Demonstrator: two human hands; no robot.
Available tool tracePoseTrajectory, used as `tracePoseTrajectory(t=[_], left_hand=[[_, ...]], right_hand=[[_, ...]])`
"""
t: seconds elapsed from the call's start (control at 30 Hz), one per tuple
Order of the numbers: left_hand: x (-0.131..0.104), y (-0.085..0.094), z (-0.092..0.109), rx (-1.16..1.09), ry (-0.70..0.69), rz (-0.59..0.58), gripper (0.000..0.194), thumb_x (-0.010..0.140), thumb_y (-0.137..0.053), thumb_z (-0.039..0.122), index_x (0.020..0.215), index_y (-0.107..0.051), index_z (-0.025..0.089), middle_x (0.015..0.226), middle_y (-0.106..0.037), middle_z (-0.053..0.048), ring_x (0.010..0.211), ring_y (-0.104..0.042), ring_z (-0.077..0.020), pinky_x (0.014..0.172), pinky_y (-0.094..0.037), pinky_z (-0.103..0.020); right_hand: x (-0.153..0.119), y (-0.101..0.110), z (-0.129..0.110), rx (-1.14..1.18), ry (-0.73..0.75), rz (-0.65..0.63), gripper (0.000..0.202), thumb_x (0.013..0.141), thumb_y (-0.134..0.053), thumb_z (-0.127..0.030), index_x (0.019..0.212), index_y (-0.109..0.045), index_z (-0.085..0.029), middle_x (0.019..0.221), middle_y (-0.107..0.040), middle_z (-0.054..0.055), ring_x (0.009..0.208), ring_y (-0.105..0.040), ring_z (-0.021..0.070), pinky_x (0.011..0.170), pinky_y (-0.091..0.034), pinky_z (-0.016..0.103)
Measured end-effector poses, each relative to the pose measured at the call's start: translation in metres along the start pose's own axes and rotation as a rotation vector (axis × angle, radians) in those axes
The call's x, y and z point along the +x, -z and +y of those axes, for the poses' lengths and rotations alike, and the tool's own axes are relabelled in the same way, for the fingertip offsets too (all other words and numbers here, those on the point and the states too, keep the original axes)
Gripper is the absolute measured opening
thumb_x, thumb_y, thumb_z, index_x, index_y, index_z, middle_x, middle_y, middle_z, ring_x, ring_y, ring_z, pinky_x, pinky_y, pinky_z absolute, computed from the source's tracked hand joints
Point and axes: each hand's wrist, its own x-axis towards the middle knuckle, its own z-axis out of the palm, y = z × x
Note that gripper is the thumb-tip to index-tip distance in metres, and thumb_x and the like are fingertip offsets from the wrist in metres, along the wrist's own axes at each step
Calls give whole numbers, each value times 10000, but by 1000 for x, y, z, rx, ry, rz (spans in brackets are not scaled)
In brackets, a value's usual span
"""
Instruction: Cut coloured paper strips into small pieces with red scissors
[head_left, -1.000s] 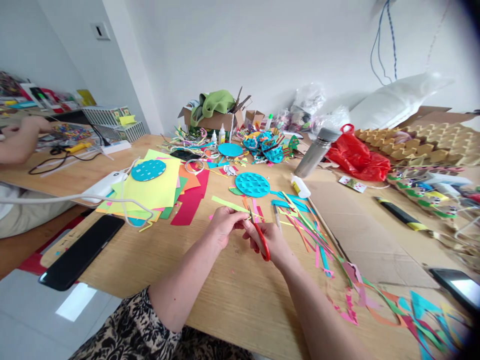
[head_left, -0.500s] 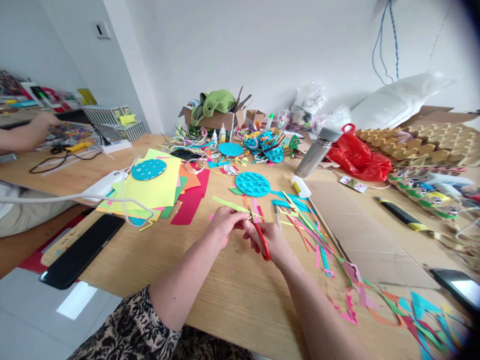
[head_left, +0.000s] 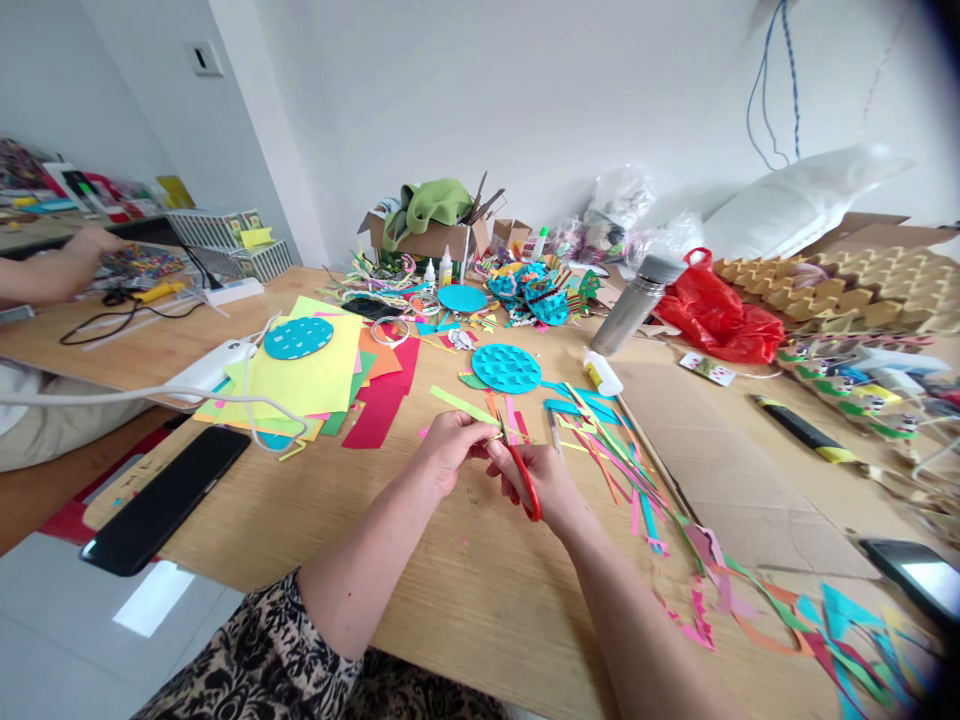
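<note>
Pinched between the fingers of my left hand (head_left: 450, 448) is a narrow yellow-green paper strip (head_left: 459, 402), its long end sticking out to the far left. My right hand (head_left: 547, 485) grips red-handled scissors (head_left: 531, 488), whose blades point away from me and meet the strip close to my left fingertips. Both hands nearly touch above the wooden table (head_left: 480, 590). Just beyond them lies a blue round disc (head_left: 505, 369) with raised bumps. Loose coloured paper strips (head_left: 600, 445) lie to the right of my hands.
At left are stacked coloured sheets (head_left: 300, 385) and a black phone (head_left: 169, 500). A steel bottle (head_left: 637, 305), glue bottle (head_left: 602, 373), cardboard sheet (head_left: 720, 470) and cutter knife (head_left: 806, 430) stand or lie rightward. Another person's arm (head_left: 52, 265) reaches over the left table.
The yellow-green strip has shifted slightly, its free end moving a little right and away from me. My hands and the scissors stay almost in the same place.
</note>
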Motion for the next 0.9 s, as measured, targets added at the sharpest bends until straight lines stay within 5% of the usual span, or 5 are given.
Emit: tracePoseTrajectory(t=[0.9], left_hand=[[2,2,3,136,-80,45,129,609,-628,204,573,-527,134,548,-544,14,504,-487,-76,542,-395,-225]], right_hand=[[-1,-1,-1,20,-32,1,502,748,-583,-595,606,-622,-116,441,-515,8,360,-445,83,339,-322,176]])
